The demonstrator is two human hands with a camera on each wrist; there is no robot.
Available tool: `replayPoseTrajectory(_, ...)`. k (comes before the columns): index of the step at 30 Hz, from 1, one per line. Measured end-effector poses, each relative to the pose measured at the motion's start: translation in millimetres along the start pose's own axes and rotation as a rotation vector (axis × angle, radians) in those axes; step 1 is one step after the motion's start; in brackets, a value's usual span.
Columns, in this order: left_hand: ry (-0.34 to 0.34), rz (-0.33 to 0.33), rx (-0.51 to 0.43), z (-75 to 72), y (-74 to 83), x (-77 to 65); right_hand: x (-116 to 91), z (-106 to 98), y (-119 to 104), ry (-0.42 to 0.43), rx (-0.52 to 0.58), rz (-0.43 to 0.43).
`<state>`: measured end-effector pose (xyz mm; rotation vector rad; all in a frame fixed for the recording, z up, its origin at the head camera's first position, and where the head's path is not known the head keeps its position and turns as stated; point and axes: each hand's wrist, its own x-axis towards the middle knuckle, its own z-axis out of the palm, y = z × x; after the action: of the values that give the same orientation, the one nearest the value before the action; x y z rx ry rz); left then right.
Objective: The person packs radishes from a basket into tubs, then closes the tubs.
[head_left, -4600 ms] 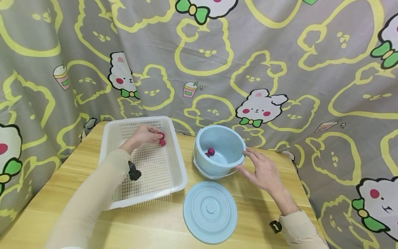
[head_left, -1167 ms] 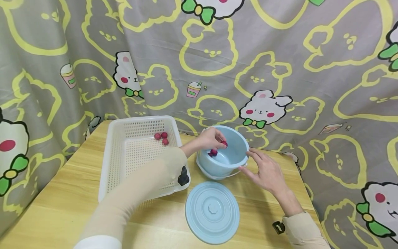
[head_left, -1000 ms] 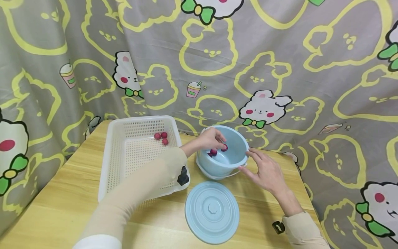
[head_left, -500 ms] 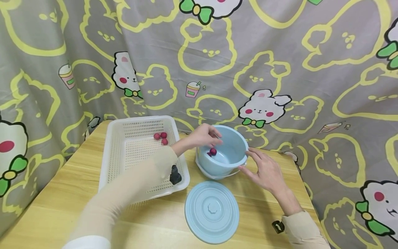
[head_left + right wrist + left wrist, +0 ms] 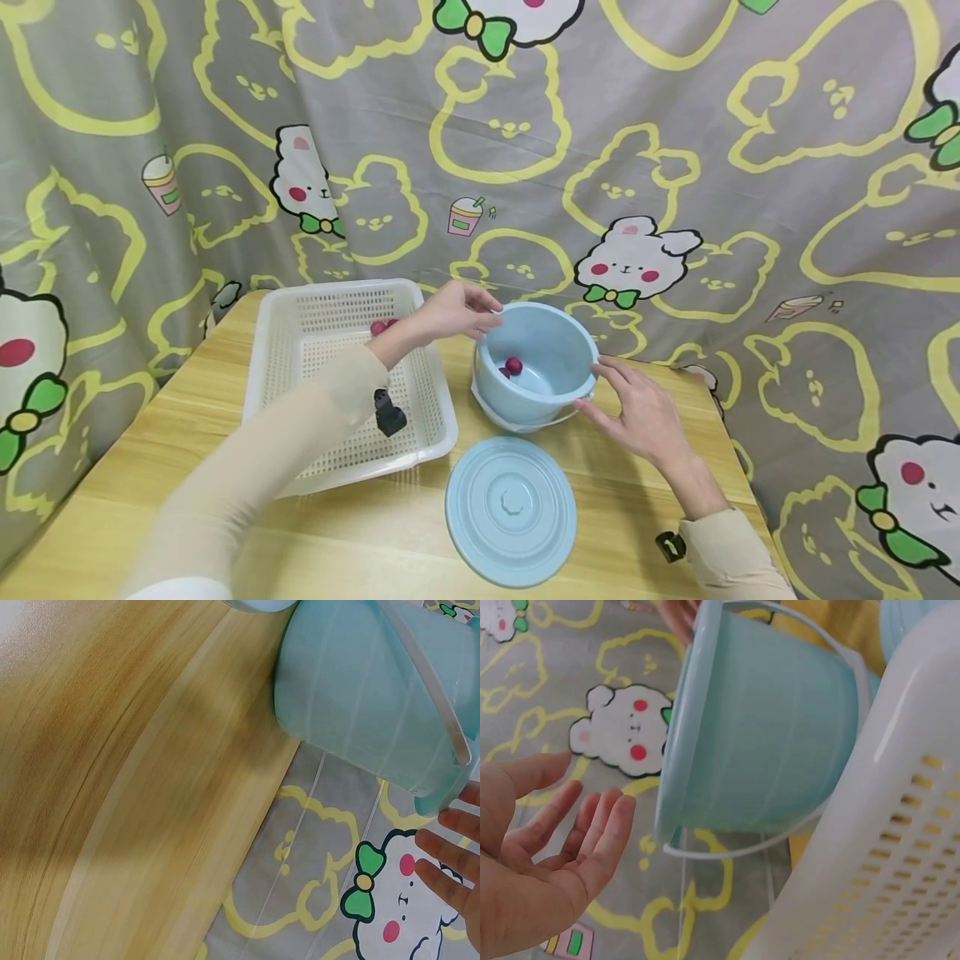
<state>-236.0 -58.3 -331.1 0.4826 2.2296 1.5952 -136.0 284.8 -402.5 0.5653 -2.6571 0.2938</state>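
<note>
My left hand (image 5: 459,312) hovers by the left rim of a light blue bucket (image 5: 536,396), between it and a white plastic basket (image 5: 442,408). Its fingers are loosely bent; in the left wrist view the palm (image 5: 551,877) holds nothing. My right hand (image 5: 637,408) rests its fingertips on the bucket's right rim, fingers mostly straight, as the right wrist view shows fingers (image 5: 450,855) at that rim. Inside the bucket lie small round dark-red fruits (image 5: 513,365), their kind unclear. More red fruits (image 5: 378,328) sit in the basket's far right corner, partly behind my left forearm.
A round light blue lid (image 5: 512,510) lies on the wooden table (image 5: 360,533) in front of the bucket. The bucket's white handle (image 5: 558,418) hangs down around its side. A patterned grey curtain (image 5: 510,200) closes off the back of the table.
Earlier my left hand reached into the basket, then carried a red fruit into the bucket and let it go. Now it has drawn back leftward, out of the bucket. My right hand stays at the rim.
</note>
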Motion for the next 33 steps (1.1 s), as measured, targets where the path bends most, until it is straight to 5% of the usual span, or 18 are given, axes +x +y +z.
replayPoseTrajectory(16, 0.099, 0.011, 0.052, -52.2, -31.1, -12.5, 0, 0, 0, -0.015, 0.0, 0.005)
replayPoseTrajectory(33, 0.151, -0.078, 0.085, -91.0, -78.4, -17.1, 0, -1, -1, -0.014, -0.004, 0.005)
